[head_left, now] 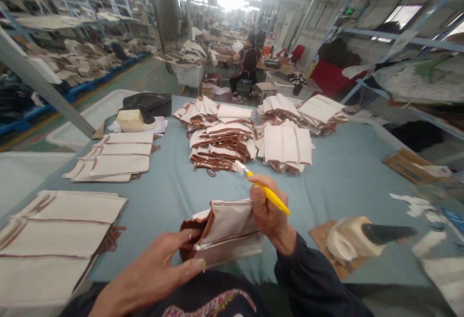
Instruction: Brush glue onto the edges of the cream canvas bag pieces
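Just in front of me is a cream fabric pouch with brown lining and brown edging, its left end gaping. My left hand grips the pouch at that end, with fingers inside the brown opening and the thumb along the lower edge. A yellow-handled paintbrush is held in my right hand, its pale bristles pointing up and away from me. The fingers of that hand also lie against the right upper corner of the pouch.
Stacks of similar cream pieces stand at the back, more flat ones on the left. To the right, a cut plastic container with a dark handle sits on cardboard. A yellowish block lies back left. Another person sits farther off.
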The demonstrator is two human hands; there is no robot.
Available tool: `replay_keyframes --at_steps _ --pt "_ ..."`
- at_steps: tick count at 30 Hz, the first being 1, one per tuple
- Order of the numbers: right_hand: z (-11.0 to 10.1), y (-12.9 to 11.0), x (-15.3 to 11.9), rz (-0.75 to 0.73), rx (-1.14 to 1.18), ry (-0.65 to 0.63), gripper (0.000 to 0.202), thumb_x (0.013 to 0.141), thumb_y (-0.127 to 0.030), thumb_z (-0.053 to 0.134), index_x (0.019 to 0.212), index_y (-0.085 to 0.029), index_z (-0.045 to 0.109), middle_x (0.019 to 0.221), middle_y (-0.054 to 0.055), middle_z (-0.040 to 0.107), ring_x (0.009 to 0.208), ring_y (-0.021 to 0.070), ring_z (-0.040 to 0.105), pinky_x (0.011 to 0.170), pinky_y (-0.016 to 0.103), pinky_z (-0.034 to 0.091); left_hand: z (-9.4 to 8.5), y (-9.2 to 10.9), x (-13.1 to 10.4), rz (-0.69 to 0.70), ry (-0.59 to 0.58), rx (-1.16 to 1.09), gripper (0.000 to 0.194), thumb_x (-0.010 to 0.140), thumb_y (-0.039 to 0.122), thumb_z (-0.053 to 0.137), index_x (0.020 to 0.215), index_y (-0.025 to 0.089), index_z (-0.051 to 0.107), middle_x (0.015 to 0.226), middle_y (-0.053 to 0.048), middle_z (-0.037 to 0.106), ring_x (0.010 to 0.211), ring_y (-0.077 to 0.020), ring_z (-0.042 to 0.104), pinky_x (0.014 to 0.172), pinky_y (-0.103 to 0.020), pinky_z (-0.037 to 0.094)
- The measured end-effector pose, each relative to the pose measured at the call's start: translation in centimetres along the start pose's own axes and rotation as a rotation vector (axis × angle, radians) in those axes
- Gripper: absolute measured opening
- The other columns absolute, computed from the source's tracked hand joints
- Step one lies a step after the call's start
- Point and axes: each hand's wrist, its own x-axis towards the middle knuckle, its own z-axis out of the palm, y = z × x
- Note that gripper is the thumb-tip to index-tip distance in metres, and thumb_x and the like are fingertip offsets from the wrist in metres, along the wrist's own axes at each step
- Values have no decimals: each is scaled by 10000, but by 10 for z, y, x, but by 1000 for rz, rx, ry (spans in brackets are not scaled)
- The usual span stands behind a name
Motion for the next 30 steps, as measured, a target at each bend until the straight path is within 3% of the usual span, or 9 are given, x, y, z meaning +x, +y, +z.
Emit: replay_keyframes --at_steps 3,6,11,15,18,21,24,26,30 --pt "-3 -8 -1 -93 -68 -15 191 1108 -275 492 1169 -225 666 743 -17 694 517 128 615 552 237 514 -1 9 6 98 118 144 298 906 418 649 1061 191 765 1018 -88 825 902 -290 734 794 -339 540" --pt "1 -12 -6 -130 -69 -39 196 1103 -260 493 1171 -225 673 895 37 778 606 146 696 606 250 562 1 25 19 191 220 23 266 966 405 578 906 188 719 875 -52 781 773 -220 686 717 -290 513" --pt "12 -7 -12 -116 -35 -35 248 1099 -297 481 1165 -209 704 784 21 748 582 154 688 610 269 571 8 31 39 225 84 -335 305 989 387 521 890 169 711 849 -41 744 829 -215 645 839 -320 537" --pt "8 -15 -10 189 199 167 340 1114 -365 434 1062 -189 720 633 -20 631 523 142 620 520 248 501 12 21 43 165 117 -390 378 997 459 532 850 153 698 818 -41 700 785 -210 601 730 -302 488" --pt "-4 -32 -12 311 473 223 340 1097 -379 496 898 -212 714 531 -77 469 394 90 432 395 189 329 9 19 41 102 101 -416 381 985 477 542 873 154 709 802 -30 672 758 -200 573 691 -287 460" --pt "-9 -45 -15 289 572 60 327 1081 -368 532 855 -220 717 512 -85 425 359 75 327 356 192 232 5 23 38 96 52 -426 331 966 432 570 868 157 725 848 -35 680 811 -209 583 773 -303 478" --pt "-2 -47 -15 202 464 -80 290 1058 -383 569 892 -220 743 528 -63 482 392 97 392 385 221 306 3 26 36 50 -14 -489 306 939 432 616 887 154 733 810 -14 641 748 -185 539 706 -281 447" --pt "6 -46 -12 168 407 -55 294 1054 -397 574 893 -219 745 550 -48 517 407 106 416 395 235 327 2 24 35 11 -41 -563 314 909 455 664 888 148 729 790 0 610 707 -164 495 641 -257 401" --pt "8 -48 -10 202 509 146 302 1080 -362 530 884 -223 712 517 -71 469 364 89 344 362 221 257 0 19 31 -45 -33 -711 342 856 484 740 836 144 709 773 9 597 710 -151 487 647 -239 394"
